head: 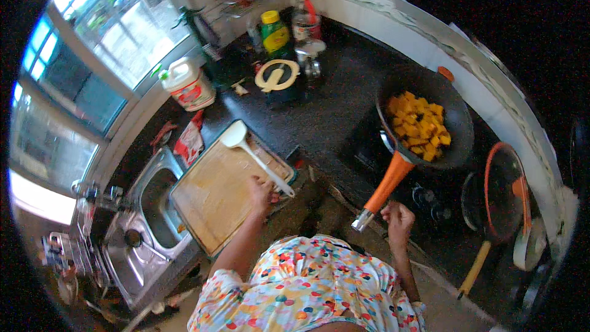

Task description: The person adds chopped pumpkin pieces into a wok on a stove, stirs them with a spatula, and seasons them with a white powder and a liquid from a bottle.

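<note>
My left hand is over the right edge of a wooden cutting board, close beside the handle of a white ladle or spatula that lies across the board; whether the fingers touch the handle cannot be told. My right hand, its fingers curled, is just right of the orange handle of a dark wok; I cannot tell whether anything is in it. The wok stands on the hob and holds orange cubed pieces, seemingly pumpkin.
A steel sink is at the left, below the window. A white jug, a green bottle with a yellow cap and a dark container with a cream-rimmed lid stand behind. An orange-rimmed glass lid is at the right.
</note>
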`<act>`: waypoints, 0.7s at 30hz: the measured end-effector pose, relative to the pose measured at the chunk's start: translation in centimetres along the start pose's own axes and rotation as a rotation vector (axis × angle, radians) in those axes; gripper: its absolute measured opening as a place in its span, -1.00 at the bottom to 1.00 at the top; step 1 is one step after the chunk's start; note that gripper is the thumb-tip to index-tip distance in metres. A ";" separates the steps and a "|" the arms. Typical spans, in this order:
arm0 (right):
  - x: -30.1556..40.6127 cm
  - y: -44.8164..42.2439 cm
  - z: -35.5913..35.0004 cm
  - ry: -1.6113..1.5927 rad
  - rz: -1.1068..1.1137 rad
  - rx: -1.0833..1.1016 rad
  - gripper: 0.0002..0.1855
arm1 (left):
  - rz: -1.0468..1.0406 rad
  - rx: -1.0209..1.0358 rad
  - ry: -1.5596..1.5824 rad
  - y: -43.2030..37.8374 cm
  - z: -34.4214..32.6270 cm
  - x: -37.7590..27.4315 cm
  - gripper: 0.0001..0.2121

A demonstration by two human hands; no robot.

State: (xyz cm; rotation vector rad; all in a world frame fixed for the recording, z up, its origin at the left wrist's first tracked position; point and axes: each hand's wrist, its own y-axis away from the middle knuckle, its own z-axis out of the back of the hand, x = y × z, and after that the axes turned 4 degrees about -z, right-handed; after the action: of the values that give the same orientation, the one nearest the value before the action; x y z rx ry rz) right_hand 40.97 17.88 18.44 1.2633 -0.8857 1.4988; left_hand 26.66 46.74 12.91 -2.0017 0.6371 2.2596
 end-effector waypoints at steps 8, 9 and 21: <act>-0.8 0.5 -1.7 -0.212 -0.108 0.050 -0.67 | -0.247 -0.029 -0.734 0.5 -0.2 -1.7 -0.51; -1.0 0.5 -1.7 -0.258 -0.132 0.059 -0.67 | -0.191 0.032 -0.841 0.8 -0.9 -3.0 -0.46; -0.9 0.8 -1.2 -0.181 -0.141 0.054 -0.66 | 0.065 0.068 0.168 1.5 3.0 -1.5 -0.54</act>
State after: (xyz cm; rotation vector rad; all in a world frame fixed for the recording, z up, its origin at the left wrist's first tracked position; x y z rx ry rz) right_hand 39.92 18.59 17.39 1.4874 -0.8577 1.3202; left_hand 23.64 46.76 14.96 -2.1844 0.7930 2.0871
